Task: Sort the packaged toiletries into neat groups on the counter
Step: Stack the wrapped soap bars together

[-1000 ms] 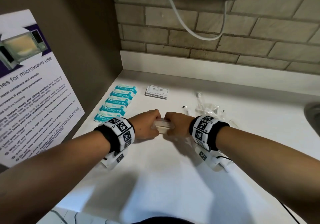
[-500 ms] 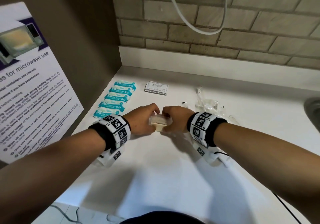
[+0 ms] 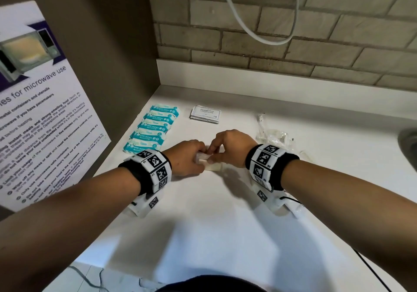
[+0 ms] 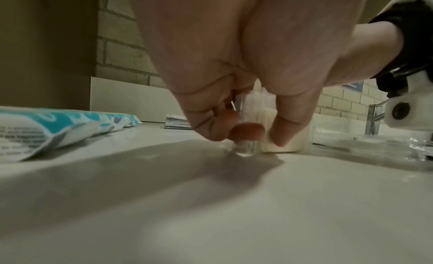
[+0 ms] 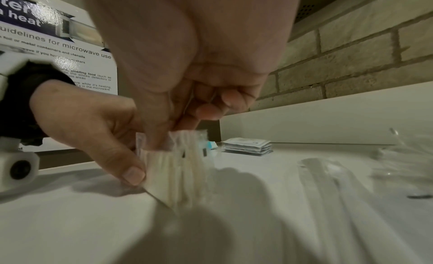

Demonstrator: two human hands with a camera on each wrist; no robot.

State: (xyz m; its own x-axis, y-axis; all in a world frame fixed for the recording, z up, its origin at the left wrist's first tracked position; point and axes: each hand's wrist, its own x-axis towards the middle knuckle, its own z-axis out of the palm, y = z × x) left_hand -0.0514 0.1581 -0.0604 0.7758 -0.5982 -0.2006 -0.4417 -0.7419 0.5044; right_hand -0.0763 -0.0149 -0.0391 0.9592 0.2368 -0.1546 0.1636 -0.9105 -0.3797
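Observation:
A small stack of cream soap bars in clear wrap (image 3: 213,166) stands on edge on the white counter (image 3: 225,224). My left hand (image 3: 202,159) pinches its left end between thumb and fingers; the left wrist view shows the fingertips (image 4: 246,132) on the wrap. My right hand (image 3: 214,153) grips the top and right side, its thumb (image 5: 159,138) pressed on the stack (image 5: 178,175). Several teal wipe packs (image 3: 155,129) lie in a row at the back left. A stack of white shampoo sachets (image 3: 205,114) lies beside them.
A loose pile of clear-wrapped items (image 3: 273,136) lies right of my right hand. A sink (image 3: 409,142) is at the right edge. A microwave poster (image 3: 40,111) hangs on the left wall, a cable (image 3: 248,27) on the brick wall behind.
Both hands stay together on the stack at mid-counter. My right fingers have shifted over its top, and the stack now stands on the counter.

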